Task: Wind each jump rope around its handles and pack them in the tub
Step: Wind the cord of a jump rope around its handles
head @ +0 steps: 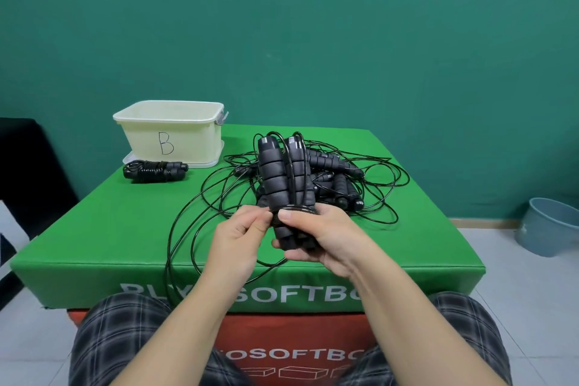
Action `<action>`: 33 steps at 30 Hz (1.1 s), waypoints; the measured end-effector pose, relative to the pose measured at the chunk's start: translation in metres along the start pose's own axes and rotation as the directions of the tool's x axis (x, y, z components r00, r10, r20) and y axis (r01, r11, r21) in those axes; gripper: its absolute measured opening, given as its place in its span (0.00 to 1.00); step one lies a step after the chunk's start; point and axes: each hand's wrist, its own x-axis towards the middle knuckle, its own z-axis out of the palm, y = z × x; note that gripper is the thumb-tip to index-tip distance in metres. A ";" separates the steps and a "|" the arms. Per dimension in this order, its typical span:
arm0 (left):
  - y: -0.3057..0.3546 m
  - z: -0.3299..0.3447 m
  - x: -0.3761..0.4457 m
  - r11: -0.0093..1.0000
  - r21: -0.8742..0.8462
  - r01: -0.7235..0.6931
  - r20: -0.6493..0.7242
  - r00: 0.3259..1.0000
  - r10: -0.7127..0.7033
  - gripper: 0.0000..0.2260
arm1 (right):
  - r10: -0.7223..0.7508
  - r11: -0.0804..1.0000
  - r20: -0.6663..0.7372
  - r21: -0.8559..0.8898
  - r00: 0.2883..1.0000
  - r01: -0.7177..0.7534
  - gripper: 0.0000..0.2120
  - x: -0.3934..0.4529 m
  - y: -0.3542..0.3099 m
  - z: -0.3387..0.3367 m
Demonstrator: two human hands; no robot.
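Gripping the lower ends of two black foam handles point(283, 185) held upright side by side, the right hand point(316, 236) curls round them while the left hand point(238, 240) pinches the black cord point(185, 213) just beside its thumb. Beyond the hands lies a tangled pile of ropes point(338, 178); far left of them, a wound rope point(155, 170) lies in front of the cream tub point(170, 131).

The right hand point(316, 236) covers the lower ends of the paired handles point(283, 177). Beyond the hand, tangled ropes point(341, 185) overlap too thickly to count, and the tub point(170, 131) hides its interior.
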 end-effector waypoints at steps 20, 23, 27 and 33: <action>0.007 0.009 -0.018 0.949 0.301 0.090 -0.213 0.977 -0.025 0.03 | -0.451 0.626 -0.086 -0.740 0.888 0.246 0.30 0.011 0.048 -0.006; 0.010 0.007 -0.016 0.956 0.290 0.030 -0.136 0.991 0.010 0.09 | -0.427 0.738 -0.072 -0.604 0.901 0.301 0.15 0.009 0.055 -0.003; 0.006 0.003 -0.014 0.949 0.312 -0.052 -0.026 0.998 0.063 0.13 | -0.279 0.947 -0.140 -0.204 0.950 0.248 0.07 0.004 0.054 0.004; 0.000 0.010 -0.013 0.955 0.296 -0.019 -0.152 0.986 0.067 0.08 | -0.251 0.966 -0.134 0.036 0.959 0.257 0.05 0.004 0.051 0.010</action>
